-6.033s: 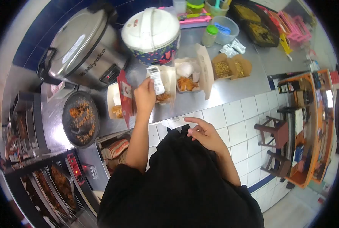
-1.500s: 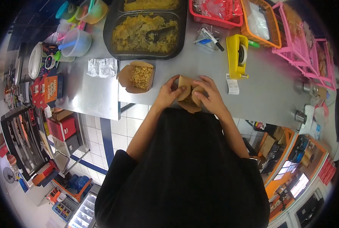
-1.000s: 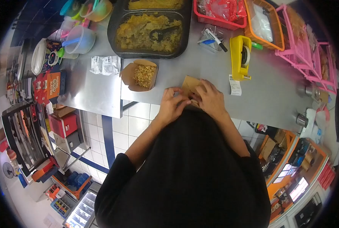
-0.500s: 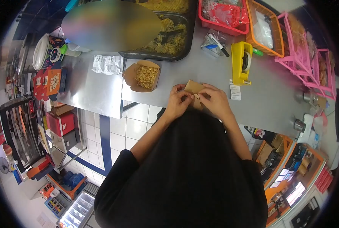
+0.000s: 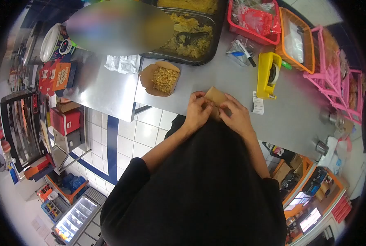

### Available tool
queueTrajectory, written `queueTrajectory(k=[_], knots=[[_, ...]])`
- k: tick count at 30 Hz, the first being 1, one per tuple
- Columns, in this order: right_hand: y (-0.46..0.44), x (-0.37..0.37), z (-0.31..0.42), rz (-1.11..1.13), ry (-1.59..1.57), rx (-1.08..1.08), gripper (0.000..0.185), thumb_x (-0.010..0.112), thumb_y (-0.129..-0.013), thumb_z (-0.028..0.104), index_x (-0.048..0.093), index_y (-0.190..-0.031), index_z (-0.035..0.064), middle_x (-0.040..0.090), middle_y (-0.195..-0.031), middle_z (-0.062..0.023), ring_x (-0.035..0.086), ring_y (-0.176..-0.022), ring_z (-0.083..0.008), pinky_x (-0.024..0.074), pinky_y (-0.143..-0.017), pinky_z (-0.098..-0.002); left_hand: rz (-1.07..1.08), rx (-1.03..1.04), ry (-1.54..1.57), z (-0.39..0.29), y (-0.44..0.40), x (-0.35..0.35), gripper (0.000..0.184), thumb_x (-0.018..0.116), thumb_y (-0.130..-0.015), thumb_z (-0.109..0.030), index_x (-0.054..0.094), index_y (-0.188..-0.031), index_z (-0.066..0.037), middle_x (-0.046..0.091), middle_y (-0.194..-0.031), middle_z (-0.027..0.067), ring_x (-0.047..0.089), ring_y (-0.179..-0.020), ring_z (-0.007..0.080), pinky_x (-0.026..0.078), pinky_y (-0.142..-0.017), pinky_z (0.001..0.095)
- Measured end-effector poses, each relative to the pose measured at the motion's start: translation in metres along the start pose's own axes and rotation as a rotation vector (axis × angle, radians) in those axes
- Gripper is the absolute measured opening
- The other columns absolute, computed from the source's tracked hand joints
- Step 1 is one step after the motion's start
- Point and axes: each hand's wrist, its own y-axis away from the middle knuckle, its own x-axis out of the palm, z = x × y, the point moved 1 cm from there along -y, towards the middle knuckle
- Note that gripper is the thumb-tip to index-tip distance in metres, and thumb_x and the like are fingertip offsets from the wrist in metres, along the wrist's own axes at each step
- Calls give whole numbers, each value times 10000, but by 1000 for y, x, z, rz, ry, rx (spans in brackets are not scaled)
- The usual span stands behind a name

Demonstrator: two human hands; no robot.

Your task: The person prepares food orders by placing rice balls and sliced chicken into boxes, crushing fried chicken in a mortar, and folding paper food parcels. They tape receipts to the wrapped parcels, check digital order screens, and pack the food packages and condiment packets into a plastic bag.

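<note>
- Left hand [image 5: 199, 112] and right hand [image 5: 237, 117] are both on the brown box [image 5: 216, 95], fingers and thumbs pinching its flaps from either side.
- The box sits right between them, by the black shirt [image 5: 199, 184], one panel poking up past the fingertips.
- Thumbs cover the fold, so honestly I can't tell if any tab is tucked in.
- For this fold I'd go gentle: left hand steadies the wall, right thumb eases the flap along its crease. Squeeze hard and the card probably buckles.
- Edge watch: the table's [image 5: 199, 78] front edge is right by both wrists, so I'd press with the box nudged forward a bit.
- Steel shows ahead of the fingertips up to the tray [image 5: 191, 61], so forward looks like the easy way to move.
- Left of the left hand is the open box [image 5: 147, 77], near enough to bump.
- Right of the right hand: receipt [image 5: 258, 105], then yellow tape holder [image 5: 265, 78] beyond it. Elbows in, imo.
</note>
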Motion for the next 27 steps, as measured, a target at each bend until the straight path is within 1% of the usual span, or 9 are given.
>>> queueTrajectory(k=[1, 3, 6, 10, 12, 14, 20, 22, 27], knots=[[1, -1, 0, 15, 12, -5, 155, 728, -824, 178, 686, -951, 100, 625, -1357, -170, 686, -1060, -361, 562, -884, -419, -6, -2, -5, 0, 0, 0, 151, 711, -855, -141, 712, -894, 6, 552, -1245, 221, 562, -1150, 363, 495, -954, 418], [2, -2, -1, 29, 27, -13, 161, 733, -817, 165, 682, -956, 102, 617, -1371, -160, 686, -1064, -354, 565, -883, -416, -6, 19, -23, 3, -1, 4, 148, 713, -882, -141, 710, -923, 1, 520, -1286, 202, 558, -1161, 331, 503, -942, 396], [4, 4, -6, 57, 23, -10, 163, 740, -806, 135, 677, -952, 97, 615, -1374, -151, 685, -1070, -342, 572, -872, -406, -30, 29, 20, 5, 1, 8, 154, 703, -898, -138, 695, -938, 11, 506, -1295, 208, 534, -1191, 339, 477, -979, 403], [5, 10, -10, -33, 34, -145, 173, 746, -798, 96, 674, -955, 82, 621, -1364, -147, 693, -1058, -337, 577, -868, -402, -58, 15, -20, 6, 1, 10, 147, 688, -908, -130, 682, -952, 10, 496, -1294, 211, 520, -1201, 348, 467, -986, 402], [6, 15, -9, -52, 38, -206, 176, 748, -800, 88, 676, -960, 77, 623, -1361, -150, 694, -1062, -334, 576, -875, -399, -64, 74, 12, 11, 2, 13, 144, 683, -908, -121, 671, -956, 13, 496, -1285, 209, 516, -1199, 353, 465, -981, 408], [8, 21, -15, -39, -227, 110, 169, 757, -805, 85, 681, -954, 62, 642, -1328, -161, 690, -1094, -325, 572, -897, -392, -97, 58, 11, 9, 4, 13, 143, 682, -908, -120, 668, -960, 12, 497, -1282, 210, 513, -1201, 351, 462, -982, 409], [6, 26, -12, -116, -5, -90, 139, 770, -802, 67, 670, -894, 35, 673, -1284, -156, 691, -1111, -320, 582, -889, -370, -94, 10, 24, 9, 2, 16, 119, 671, -909, -95, 649, -943, 17, 499, -1277, 211, 500, -1188, 355, 439, -997, 425], [11, 31, -16, -141, 4, -118, 148, 778, -789, 53, 665, -882, 35, 672, -1287, -154, 688, -1121, -317, 582, -895, -372, -70, 87, -52, 9, 0, 14, 114, 671, -907, -83, 642, -940, 23, 500, -1272, 216, 502, -1175, 366, 431, -1004, 436], [12, 38, -18, -204, 32, -188, 171, 795, -758, 23, 655, -855, 42, 675, -1284, -148, 674, -1156, -318, 583, -908, -387, -98, 89, -25, 12, 2, 11, 124, 674, -903, -84, 634, -952, 23, 499, -1277, 232, 481, -1198, 380, 408, -1028, 447]])
